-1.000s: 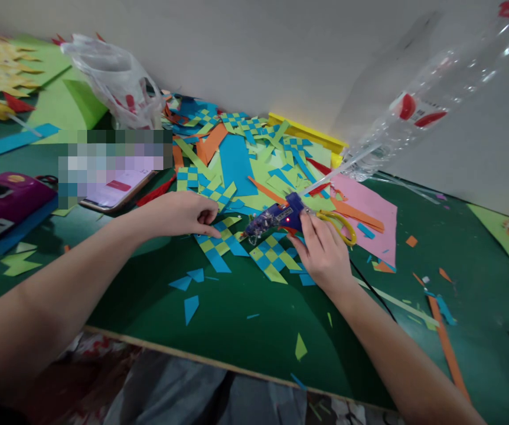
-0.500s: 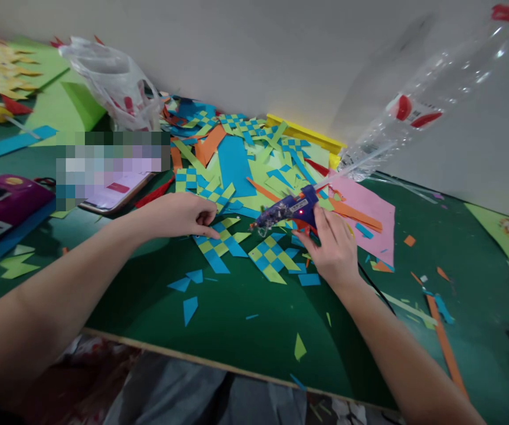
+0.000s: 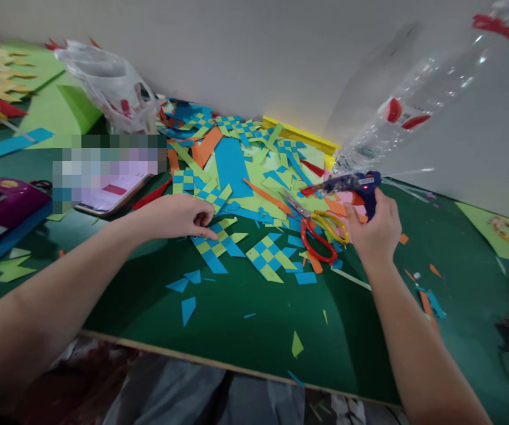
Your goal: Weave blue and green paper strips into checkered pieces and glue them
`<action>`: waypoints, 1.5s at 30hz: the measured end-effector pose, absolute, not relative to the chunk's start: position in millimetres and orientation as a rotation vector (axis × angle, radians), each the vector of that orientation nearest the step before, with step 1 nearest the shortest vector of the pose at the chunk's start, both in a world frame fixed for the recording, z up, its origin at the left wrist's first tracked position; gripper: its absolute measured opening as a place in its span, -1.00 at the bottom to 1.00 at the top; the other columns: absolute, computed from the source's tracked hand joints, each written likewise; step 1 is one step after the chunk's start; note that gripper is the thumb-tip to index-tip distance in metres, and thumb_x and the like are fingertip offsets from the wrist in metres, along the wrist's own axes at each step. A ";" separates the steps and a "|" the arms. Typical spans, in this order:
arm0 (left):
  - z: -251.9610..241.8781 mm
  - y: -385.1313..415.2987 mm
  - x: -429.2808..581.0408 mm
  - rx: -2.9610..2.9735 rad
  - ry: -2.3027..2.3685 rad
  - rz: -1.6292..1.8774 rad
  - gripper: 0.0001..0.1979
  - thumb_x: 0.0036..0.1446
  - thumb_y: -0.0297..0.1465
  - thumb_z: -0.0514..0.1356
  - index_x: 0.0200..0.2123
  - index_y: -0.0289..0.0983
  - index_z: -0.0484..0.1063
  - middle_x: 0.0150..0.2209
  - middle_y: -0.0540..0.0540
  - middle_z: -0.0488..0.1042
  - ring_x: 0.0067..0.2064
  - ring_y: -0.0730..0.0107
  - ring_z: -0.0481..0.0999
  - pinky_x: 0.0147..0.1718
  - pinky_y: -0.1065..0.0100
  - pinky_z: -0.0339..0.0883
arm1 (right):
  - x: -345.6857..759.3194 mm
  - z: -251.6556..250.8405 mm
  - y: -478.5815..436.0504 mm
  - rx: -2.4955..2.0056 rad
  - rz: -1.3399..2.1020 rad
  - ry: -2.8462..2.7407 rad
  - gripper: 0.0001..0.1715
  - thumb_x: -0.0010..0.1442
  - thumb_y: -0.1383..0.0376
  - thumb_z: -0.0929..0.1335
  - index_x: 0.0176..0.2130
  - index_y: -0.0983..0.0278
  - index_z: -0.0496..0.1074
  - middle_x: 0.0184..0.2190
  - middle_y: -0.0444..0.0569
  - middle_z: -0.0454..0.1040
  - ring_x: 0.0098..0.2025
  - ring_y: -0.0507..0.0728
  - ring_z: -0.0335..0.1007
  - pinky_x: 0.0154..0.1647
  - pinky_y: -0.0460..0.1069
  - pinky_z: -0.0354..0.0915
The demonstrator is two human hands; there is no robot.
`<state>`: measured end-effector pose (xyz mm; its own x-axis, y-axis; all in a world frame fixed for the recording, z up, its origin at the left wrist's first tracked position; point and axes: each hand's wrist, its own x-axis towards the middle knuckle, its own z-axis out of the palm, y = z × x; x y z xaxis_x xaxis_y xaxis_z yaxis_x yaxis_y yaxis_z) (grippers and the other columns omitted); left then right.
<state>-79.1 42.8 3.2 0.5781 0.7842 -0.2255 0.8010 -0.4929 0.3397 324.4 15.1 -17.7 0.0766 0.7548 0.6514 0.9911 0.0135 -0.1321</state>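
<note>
My right hand (image 3: 374, 227) is wrapped round the handle of a blue hot glue gun (image 3: 352, 184), its red light lit and its nozzle pointing left. Below that nozzle lie scissors (image 3: 320, 236) with one red and one yellow handle loop. My left hand (image 3: 188, 218), fingers curled, holds down a blue and green woven paper piece (image 3: 219, 243) on the table, partly covering it. Just to its right, apart from both hands, lies another woven paper piece (image 3: 268, 258) in the same checkered pattern.
A heap of paper strips and woven pieces (image 3: 232, 159) fills the back. A clear plastic bottle (image 3: 409, 106) leans at the wall. To the left are a phone (image 3: 115, 189), a purple power strip (image 3: 9, 206) and a plastic bag (image 3: 119, 88). Paper scraps (image 3: 188, 310) lie near the front edge.
My right hand has moved the glue gun right and slightly up, away from the woven pieces, uncovering the scissors. My left hand stays on its woven piece.
</note>
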 end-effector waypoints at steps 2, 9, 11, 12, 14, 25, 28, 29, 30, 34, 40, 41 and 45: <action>3.4 42.8 -79.2 2.417 1.268 -0.062 -0.58 0.05 -0.01 0.22 -0.50 -0.22 0.22 -0.55 0.04 0.35 -0.51 0.45 0.27 -0.52 0.40 -0.03 | 336.0 -18.1 17.3 -1.935 -0.491 -1.652 -0.22 0.24 -0.05 0.25 0.21 0.47 0.19 0.04 0.35 0.36 0.12 0.39 0.29 0.09 0.23 0.26; 1.8 43.0 -79.8 2.406 1.255 -0.030 -0.58 0.04 -0.02 0.23 -0.51 -0.22 0.22 -0.56 0.04 0.34 -0.53 0.45 0.26 -0.52 0.41 -0.01 | 372.1 -27.4 22.2 -2.349 -0.334 -1.430 -0.23 0.26 -0.08 0.17 0.15 0.47 0.24 0.03 0.38 0.34 0.03 0.42 0.33 -0.01 0.23 0.26; 1.3 43.1 -80.1 2.412 1.253 -0.038 -0.58 0.05 -0.02 0.23 -0.51 -0.22 0.22 -0.56 0.04 0.35 -0.53 0.45 0.26 -0.53 0.41 -0.01 | 379.1 -29.4 22.2 -2.434 -0.296 -1.370 -0.25 0.26 -0.08 0.17 0.11 0.48 0.28 0.01 0.39 0.35 0.00 0.43 0.34 -0.04 0.23 0.26; 1.2 43.1 -80.3 2.416 1.250 -0.041 -0.58 0.05 -0.02 0.23 -0.51 -0.22 0.22 -0.56 0.04 0.35 -0.53 0.45 0.25 -0.53 0.41 0.00 | 381.7 -30.1 22.0 -2.464 -0.281 -1.347 -0.27 0.26 -0.07 0.17 0.09 0.49 0.28 0.01 0.41 0.35 0.00 0.43 0.35 -0.04 0.22 0.26; 0.9 43.3 -80.8 2.420 1.244 -0.041 -0.58 0.05 -0.01 0.22 -0.51 -0.22 0.22 -0.56 0.04 0.35 -0.53 0.46 0.25 -0.53 0.41 0.01 | 385.5 -30.9 21.8 -2.496 -0.265 -1.320 -0.28 0.25 -0.04 0.20 0.08 0.52 0.28 0.01 0.43 0.34 0.00 0.45 0.35 -0.04 0.22 0.26; -0.8 44.4 -81.9 2.439 1.234 -0.017 -0.55 0.04 0.02 0.21 -0.51 -0.22 0.22 -0.56 0.03 0.36 -0.53 0.45 0.27 -0.53 0.40 -0.03 | 392.3 -42.2 23.8 -2.424 -0.332 -1.354 -0.14 0.18 0.04 0.26 0.22 0.61 0.06 0.17 0.52 0.16 0.20 0.51 0.07 0.14 0.33 0.07; 0.4 43.8 -81.1 2.413 1.246 -0.023 -0.57 0.03 0.00 0.23 -0.51 -0.22 0.23 -0.57 0.04 0.35 -0.53 0.45 0.27 -0.53 0.40 -0.03 | 381.1 -32.6 19.3 -2.241 -0.548 -1.440 -0.30 0.21 0.08 0.23 0.19 0.46 0.14 0.17 0.39 0.20 0.18 0.48 0.07 0.11 0.37 0.04; 0.7 43.7 -80.9 2.408 1.246 -0.021 -0.58 0.03 -0.01 0.23 -0.51 -0.22 0.23 -0.57 0.04 0.35 -0.52 0.45 0.26 -0.53 0.40 -0.03 | 374.9 -27.8 17.2 -2.142 -0.625 -1.524 -0.36 0.23 0.10 0.22 0.16 0.44 0.17 0.13 0.37 0.24 0.16 0.46 0.10 0.10 0.36 0.04; 0.8 43.5 -80.9 2.405 1.245 -0.016 -0.58 0.03 -0.01 0.23 -0.51 -0.22 0.23 -0.57 0.04 0.34 -0.52 0.45 0.26 -0.53 0.40 -0.03 | 367.3 -22.7 14.9 -2.045 -0.707 -1.593 -0.42 0.24 0.11 0.21 0.12 0.43 0.22 0.07 0.34 0.30 0.12 0.44 0.13 0.08 0.34 0.06; 0.9 43.2 -81.2 2.401 1.242 -0.008 -0.58 0.03 -0.02 0.24 -0.51 -0.23 0.23 -0.57 0.04 0.35 -0.53 0.46 0.26 -0.53 0.40 -0.03 | 323.4 -7.0 2.5 -1.609 -0.876 -2.010 -0.68 0.26 0.17 0.23 -0.14 0.32 0.42 -0.26 0.13 0.48 -0.19 0.27 0.34 -0.05 0.21 0.12; 2.4 42.8 -80.2 2.395 1.256 -0.016 -0.58 0.03 -0.02 0.24 -0.53 -0.23 0.23 -0.57 0.03 0.35 -0.54 0.47 0.25 -0.55 0.40 -0.04 | 254.0 -2.8 -20.4 -0.926 -0.474 -2.558 -0.78 0.25 0.17 0.32 -0.28 0.27 0.47 -0.45 -0.07 0.49 -0.34 0.09 0.34 -0.15 0.06 0.16; 2.9 42.6 -80.0 2.394 1.263 -0.026 -0.58 0.03 -0.02 0.23 -0.53 -0.23 0.23 -0.57 0.03 0.35 -0.54 0.46 0.25 -0.55 0.40 -0.04 | 248.7 -3.0 -22.8 -0.902 -0.413 -2.587 -0.71 0.24 0.12 0.33 -0.25 0.29 0.48 -0.44 -0.05 0.50 -0.33 0.10 0.35 -0.14 0.06 0.16; 4.6 41.7 -79.2 2.394 1.296 -0.076 -0.57 0.04 0.00 0.22 -0.52 -0.22 0.22 -0.56 0.03 0.34 -0.53 0.45 0.25 -0.54 0.40 -0.01 | 245.8 -4.6 -25.9 -0.904 -0.194 -2.691 -0.50 0.22 -0.02 0.33 -0.14 0.35 0.50 -0.36 0.01 0.53 -0.29 0.13 0.39 -0.11 0.09 0.15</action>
<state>-79.2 41.7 4.6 0.5653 0.7892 -0.2398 0.8118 -0.4807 0.3316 245.8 -25.9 -4.6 -0.7589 0.5682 0.3182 0.6079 0.7933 0.0334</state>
